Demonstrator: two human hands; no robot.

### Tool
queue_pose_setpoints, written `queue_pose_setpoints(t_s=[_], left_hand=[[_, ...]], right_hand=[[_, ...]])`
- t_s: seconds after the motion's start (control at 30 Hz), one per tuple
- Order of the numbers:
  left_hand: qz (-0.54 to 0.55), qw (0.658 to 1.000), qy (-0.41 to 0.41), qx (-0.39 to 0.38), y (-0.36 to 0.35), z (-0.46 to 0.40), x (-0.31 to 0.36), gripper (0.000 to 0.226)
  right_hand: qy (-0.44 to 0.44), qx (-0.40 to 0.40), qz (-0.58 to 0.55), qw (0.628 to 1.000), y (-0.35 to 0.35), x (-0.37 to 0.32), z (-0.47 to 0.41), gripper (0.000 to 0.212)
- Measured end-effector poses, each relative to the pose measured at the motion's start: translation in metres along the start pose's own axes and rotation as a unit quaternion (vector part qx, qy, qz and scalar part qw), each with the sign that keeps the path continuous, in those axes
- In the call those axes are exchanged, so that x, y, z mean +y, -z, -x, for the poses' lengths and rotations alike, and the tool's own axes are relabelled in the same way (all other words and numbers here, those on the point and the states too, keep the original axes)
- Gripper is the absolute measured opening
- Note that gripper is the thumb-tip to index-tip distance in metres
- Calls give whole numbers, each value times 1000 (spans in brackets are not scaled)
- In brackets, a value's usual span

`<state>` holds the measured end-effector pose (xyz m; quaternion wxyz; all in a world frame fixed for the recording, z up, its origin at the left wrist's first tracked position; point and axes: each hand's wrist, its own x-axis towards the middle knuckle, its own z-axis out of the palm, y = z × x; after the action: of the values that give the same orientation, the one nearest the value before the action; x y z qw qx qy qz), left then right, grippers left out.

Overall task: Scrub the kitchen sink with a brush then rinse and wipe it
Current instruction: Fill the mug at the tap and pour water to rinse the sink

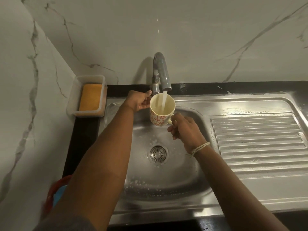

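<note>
A cream mug (160,117) with a red flower pattern is held upright under the steel tap (162,72), and a stream of water runs into it. My right hand (185,127) grips the mug's handle. My left hand (139,101) reaches to the base of the tap, its fingers curled beside the mug's rim; what it grips is hidden. The steel sink basin (143,174) below is wet, with soap foam near its front and a round drain (157,153) in the middle. No brush is in view.
A clear plastic box (78,112) with an orange sponge (90,99) stands at the back left on the black counter. A ribbed steel drainboard (256,139) lies to the right. A red and blue object (55,195) shows at the left edge. Marble walls rise behind.
</note>
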<state>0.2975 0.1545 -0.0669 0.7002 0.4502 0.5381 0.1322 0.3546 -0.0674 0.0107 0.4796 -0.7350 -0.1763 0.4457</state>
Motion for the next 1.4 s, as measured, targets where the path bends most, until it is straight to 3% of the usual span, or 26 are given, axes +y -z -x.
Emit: queue_pose_setpoints(t_s=[1.4], left_hand=[[56,998,17,-11,-4,2,0,17]], right_hand=[[3,12,-13,1000,-5,15,8,32]])
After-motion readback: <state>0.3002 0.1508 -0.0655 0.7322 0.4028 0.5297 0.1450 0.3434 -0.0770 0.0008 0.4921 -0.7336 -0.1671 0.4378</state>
